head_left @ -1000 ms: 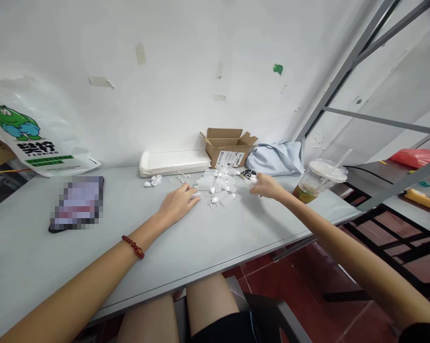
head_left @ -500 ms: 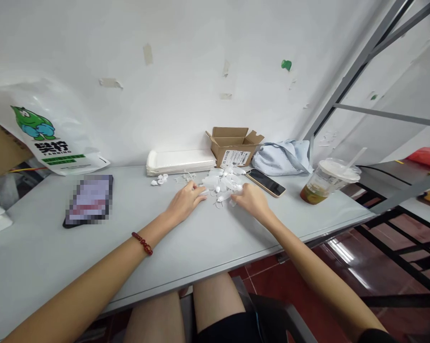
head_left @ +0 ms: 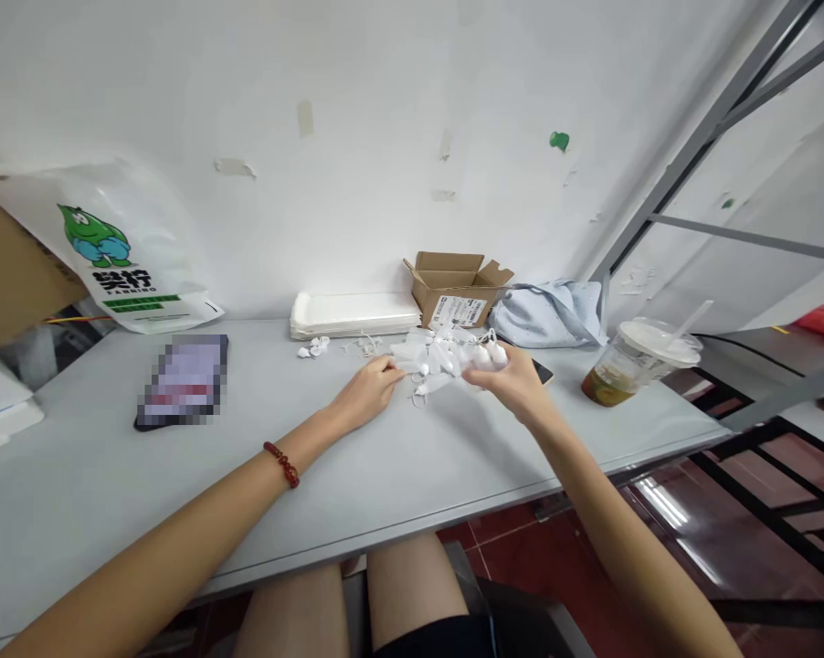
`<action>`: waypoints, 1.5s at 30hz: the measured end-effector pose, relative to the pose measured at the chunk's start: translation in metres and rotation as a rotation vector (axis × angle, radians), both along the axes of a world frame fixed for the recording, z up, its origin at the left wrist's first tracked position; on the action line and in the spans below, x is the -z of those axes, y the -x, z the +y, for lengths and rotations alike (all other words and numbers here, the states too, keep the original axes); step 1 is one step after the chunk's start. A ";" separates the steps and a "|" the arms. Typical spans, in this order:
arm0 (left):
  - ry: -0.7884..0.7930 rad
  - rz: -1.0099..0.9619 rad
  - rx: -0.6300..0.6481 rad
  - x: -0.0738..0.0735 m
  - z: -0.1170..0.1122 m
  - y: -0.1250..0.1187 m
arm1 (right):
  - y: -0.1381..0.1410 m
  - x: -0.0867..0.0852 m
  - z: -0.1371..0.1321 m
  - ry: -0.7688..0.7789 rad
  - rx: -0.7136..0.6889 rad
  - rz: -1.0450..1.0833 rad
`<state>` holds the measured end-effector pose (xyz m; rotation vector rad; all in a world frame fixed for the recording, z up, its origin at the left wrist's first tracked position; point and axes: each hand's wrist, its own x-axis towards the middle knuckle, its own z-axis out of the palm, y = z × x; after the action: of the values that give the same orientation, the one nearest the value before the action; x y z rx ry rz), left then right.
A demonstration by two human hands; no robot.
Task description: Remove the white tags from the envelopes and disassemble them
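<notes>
The person sits at a grey table [head_left: 398,466] that stands against a white wall, with both bare arms stretched out over it. Toward the back edge, a little right of the middle, lies a pile of small white plastic pieces [head_left: 434,355].

The left hand [head_left: 365,395], with a red bead bracelet [head_left: 281,463] on its wrist, rests on the tabletop. Its fingertips are drawn close together at the left edge of the pile and touch a piece there. I cannot tell whether they are actually pinching it.

The right hand [head_left: 516,382] is raised just off the table at the right side of the pile. Its fingers are curled around a cluster of white pieces [head_left: 487,355], which pokes out above the thumb.

A phone [head_left: 543,371] peeks out from behind that hand. Along the back edge stand a stack of white trays [head_left: 353,314], an open cardboard box [head_left: 457,285] and a crumpled blue cloth [head_left: 550,312]. Near the right edge sits a lidded drink cup [head_left: 637,362] with a straw.

A few stray pieces [head_left: 314,347] lie left of the pile. Farther left lies a dark flat pad [head_left: 184,380], and a white plastic bag [head_left: 114,251] with a green cartoon on it leans at the back left corner.
</notes>
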<state>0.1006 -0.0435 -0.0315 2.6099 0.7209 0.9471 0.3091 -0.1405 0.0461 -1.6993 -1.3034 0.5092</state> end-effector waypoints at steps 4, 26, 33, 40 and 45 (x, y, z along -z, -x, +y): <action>0.195 -0.107 -0.093 -0.015 0.008 0.011 | 0.059 0.004 0.022 -0.051 -0.254 0.403; 0.558 -0.132 -0.231 -0.062 -0.008 0.054 | 0.087 0.060 0.081 0.020 -0.678 0.297; 0.426 -0.179 -0.363 -0.061 -0.010 0.049 | 0.090 0.060 0.080 -0.065 -0.594 0.132; 0.483 -0.357 -0.574 -0.066 0.002 0.063 | 0.095 0.056 0.075 -0.062 -0.562 0.011; 0.488 -0.279 -0.324 -0.073 0.000 0.065 | 0.095 0.058 0.075 -0.077 -0.565 0.024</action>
<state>0.0356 -0.0431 0.0419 1.9310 1.1509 1.0364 0.2144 -0.0656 -0.0117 -1.2431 -1.7646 0.7870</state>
